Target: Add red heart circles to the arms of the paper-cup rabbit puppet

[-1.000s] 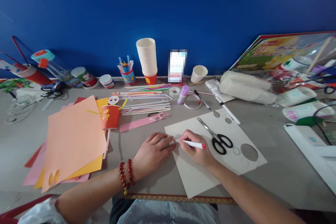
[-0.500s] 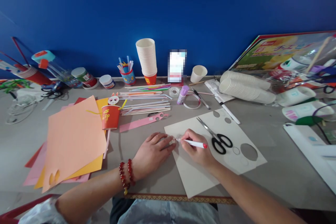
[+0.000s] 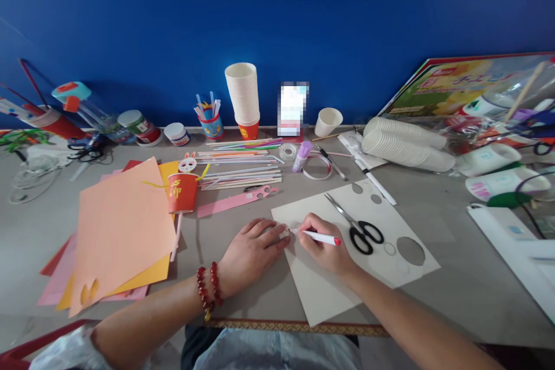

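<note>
A white marker pen [image 3: 321,237] with a red end is pinched in my right hand [image 3: 326,247]. Its tip points left at a small white paper piece [image 3: 284,233] on the edge of a cream sheet. My left hand [image 3: 255,247], with red beads on the wrist, lies flat, its fingertips pressing that piece down; they partly cover it. Black-handled scissors [image 3: 358,225] rest on the cream sheet [image 3: 321,295], which has several round holes cut in it. Left of my hands stands a red paper cup [image 3: 182,196] with a rabbit face and yellow arms.
Coloured paper sheets [image 3: 124,225] are stacked at left. Behind my hands lie paper straws [image 3: 243,176], a pink paper strip [image 3: 229,202], a purple-capped glue stick [image 3: 302,156] and tape [image 3: 288,152]. Stacked paper cups [image 3: 241,92] stand by the blue wall; more cups [image 3: 403,144] lie at right.
</note>
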A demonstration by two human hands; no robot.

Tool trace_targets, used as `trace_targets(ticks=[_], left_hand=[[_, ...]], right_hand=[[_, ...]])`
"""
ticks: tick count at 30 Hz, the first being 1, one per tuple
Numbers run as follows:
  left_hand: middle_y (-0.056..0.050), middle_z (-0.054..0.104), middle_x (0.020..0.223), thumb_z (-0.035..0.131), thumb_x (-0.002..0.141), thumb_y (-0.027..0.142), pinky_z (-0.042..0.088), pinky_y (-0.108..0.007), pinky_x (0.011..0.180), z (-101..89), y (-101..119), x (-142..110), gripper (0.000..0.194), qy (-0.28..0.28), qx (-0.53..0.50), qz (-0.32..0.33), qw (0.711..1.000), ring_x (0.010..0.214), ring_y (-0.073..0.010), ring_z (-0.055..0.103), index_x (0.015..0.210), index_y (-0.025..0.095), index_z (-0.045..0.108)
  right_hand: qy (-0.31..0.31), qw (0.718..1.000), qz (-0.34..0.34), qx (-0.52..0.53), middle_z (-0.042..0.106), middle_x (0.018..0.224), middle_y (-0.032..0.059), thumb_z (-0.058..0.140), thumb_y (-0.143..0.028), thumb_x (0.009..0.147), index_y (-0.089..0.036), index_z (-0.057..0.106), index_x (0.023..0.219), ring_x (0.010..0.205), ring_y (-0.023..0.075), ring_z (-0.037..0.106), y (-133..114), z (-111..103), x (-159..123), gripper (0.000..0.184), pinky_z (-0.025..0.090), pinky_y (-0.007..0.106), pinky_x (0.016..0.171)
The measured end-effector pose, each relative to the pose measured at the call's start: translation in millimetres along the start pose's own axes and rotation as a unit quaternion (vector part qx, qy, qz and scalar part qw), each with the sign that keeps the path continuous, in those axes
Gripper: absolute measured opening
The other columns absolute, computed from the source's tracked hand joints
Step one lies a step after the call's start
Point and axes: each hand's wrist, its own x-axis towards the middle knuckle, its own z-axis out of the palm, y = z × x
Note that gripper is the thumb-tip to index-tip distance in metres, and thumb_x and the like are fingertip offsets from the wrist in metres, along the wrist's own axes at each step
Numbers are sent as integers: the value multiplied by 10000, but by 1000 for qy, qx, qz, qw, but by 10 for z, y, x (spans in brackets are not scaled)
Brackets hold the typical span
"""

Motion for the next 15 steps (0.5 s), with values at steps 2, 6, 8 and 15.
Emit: trace_targets(ticks=[2,6,8,15], left_hand=[[-32,592,1386,486,1000,271,419,-439,1080,7,-1,-1,358,3,1,0,1000,1251,-232,512,1351,263,556],[-61,601,1366,496,993,270,429,-437,1074,-1,-1,2,370,3,3,2,1000,1250,-232,518,1359,257,552],[-60,599,1370,492,994,265,428,-440,1075,-6,-1,3,370,2,4,3,1000,1250,-236,519,1359,255,551],[-49,591,1383,504,993,276,422,-433,1080,4,-5,-3,360,0,8,2,1000,1260,-231,515,1350,262,555]], right_hand=[[-4,1000,-2,2,515,579,-45,530,-201,842,-220,493,701,526,125,466,-1,-2,0,147,358,236,540],[-14,1000,-6,4,525,580,-41,532,-197,833,-220,506,700,524,126,466,-7,-8,7,137,354,238,531],[-17,1000,-8,6,529,585,-38,533,-196,831,-221,512,701,528,128,468,-14,-12,8,134,358,240,532],[-1,1000,-3,26,502,577,-42,537,-224,851,-220,508,704,508,122,435,-40,-21,-1,150,351,238,511]])
